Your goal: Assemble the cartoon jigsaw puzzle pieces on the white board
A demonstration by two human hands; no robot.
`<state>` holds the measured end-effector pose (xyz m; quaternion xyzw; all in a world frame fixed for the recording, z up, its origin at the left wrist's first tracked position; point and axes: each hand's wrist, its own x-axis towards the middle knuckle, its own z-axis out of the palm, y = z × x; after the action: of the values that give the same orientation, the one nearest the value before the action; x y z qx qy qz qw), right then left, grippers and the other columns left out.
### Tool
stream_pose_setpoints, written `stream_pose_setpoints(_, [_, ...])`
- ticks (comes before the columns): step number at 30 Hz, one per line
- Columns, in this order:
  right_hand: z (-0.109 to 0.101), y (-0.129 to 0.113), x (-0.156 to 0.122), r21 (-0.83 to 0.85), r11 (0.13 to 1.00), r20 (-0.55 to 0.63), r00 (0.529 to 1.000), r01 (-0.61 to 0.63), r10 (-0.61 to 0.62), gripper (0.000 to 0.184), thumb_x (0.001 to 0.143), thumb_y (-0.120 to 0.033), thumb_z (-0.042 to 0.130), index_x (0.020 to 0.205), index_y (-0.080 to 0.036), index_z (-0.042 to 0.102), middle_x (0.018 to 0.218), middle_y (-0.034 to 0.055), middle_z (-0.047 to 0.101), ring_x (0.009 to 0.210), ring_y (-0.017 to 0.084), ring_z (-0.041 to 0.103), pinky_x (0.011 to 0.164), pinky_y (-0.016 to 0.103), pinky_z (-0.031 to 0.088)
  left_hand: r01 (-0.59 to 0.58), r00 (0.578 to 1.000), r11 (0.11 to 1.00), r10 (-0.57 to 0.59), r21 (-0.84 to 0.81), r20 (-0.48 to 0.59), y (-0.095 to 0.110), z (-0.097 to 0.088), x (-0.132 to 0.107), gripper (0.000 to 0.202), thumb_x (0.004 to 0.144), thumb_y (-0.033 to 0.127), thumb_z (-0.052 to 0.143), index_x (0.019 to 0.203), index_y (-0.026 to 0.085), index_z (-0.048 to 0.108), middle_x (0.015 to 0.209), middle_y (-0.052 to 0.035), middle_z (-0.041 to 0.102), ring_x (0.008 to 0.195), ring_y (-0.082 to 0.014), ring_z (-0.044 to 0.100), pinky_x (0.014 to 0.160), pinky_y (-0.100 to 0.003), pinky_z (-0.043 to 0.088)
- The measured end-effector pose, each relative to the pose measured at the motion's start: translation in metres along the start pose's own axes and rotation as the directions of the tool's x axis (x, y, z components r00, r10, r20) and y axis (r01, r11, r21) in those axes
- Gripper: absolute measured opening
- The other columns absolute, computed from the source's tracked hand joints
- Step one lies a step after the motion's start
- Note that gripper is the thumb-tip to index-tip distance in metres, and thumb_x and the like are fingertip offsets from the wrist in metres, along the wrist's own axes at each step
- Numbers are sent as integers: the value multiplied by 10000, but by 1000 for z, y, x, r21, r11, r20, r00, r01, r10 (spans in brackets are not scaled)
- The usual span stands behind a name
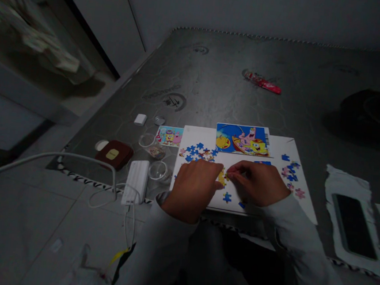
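Note:
My left hand rests over a white board, thumb and index finger around a small cluster of yellow puzzle pieces. Close beside it, my right hand has its fingertips pinched at the right edge of that cluster, on a small yellow puzzle piece. A blue puzzle piece lies just below the hands. Loose blue puzzle pieces are heaped at the board's left, partly behind my left hand. Blue and pink pieces are scattered at its right. A cartoon picture card lies along the top.
Left of the board are a second cartoon card, clear plastic cups, a white power bank with a cable, and a brown case. A phone lies on the right. Farther back is a red-handled object.

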<state>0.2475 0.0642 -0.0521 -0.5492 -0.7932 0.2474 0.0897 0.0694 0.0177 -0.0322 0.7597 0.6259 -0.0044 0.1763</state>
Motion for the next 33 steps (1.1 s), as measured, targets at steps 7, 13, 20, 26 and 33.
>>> stream_pose_setpoints(7, [-16,9,-4,-34,993,112,987,-114,117,75,851,-228,723,836,-271,782,788,-37,773,730,159,705,672,276,468,13,1000,1000,-13,-9,3,2,-2,-2,365,891,371,725,1246,287,700,1078,-69,776,1024,-327,722,828,-449,559])
stream_pose_setpoints(13, [-30,24,-5,-64,984,198,964,-168,177,80,822,-207,747,812,-281,776,752,-29,767,725,187,722,690,307,502,9,1000,1000,-9,9,-4,0,-1,-2,374,885,382,728,1245,281,696,1106,-72,767,1038,-320,713,835,-435,550])
stream_pose_setpoints(20, [-37,22,-8,-139,985,230,964,-105,135,98,801,-268,776,897,-260,761,776,-3,753,742,214,713,683,329,503,9,999,999,-11,45,34,1,-3,-1,357,912,381,692,1257,290,683,1122,-72,760,1038,-311,710,837,-422,540])
stream_pose_setpoints(26, [-45,37,-16,-187,979,361,933,77,-4,357,703,-157,801,1034,-288,770,887,-4,757,834,211,713,748,320,520,36,998,998,-38,55,42,1,-6,-2,353,892,442,705,1216,303,695,1081,-72,759,1025,-313,706,807,-401,529])
stream_pose_setpoints(33, [-36,47,-8,-149,969,388,913,195,-124,203,741,-196,769,887,-332,804,918,-9,767,833,201,704,756,323,496,38,999,996,-40,77,34,2,-10,-5,338,905,430,688,1215,295,696,1091,-79,762,997,-314,709,781,-399,526])
